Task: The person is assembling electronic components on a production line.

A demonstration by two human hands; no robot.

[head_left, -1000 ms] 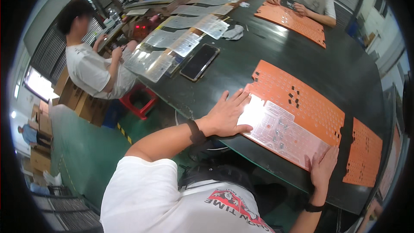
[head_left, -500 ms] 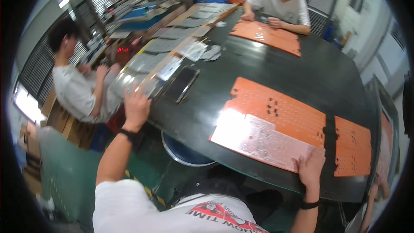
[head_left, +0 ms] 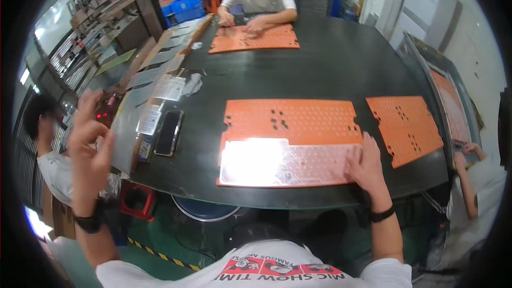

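Observation:
My right hand (head_left: 369, 168) lies with spread fingers on the right end of a clear, glossy sheet (head_left: 320, 160). The sheet covers the near half of a perforated orange board (head_left: 314, 117); a bright glare hides its left part. Small black pieces (head_left: 278, 119) sit in the board's far half. Off to the left, my left hand (head_left: 92, 149) is raised with fingers apart and nothing visible in it. Beside it, at the table's left edge, is a translucent sheet (head_left: 124, 136).
A phone (head_left: 169, 133) and a crumpled grey cloth (head_left: 193, 84) lie on the dark table (head_left: 314, 74). Another orange board (head_left: 405, 128) is to the right. Across the table a person handles a further orange board (head_left: 277, 37). People sit at left and right; a stool (head_left: 208, 209) stands below.
My view has swung right. My left hand has lifted away from the clear film at the table's left edge. My right hand stays on the clear sheet's right end.

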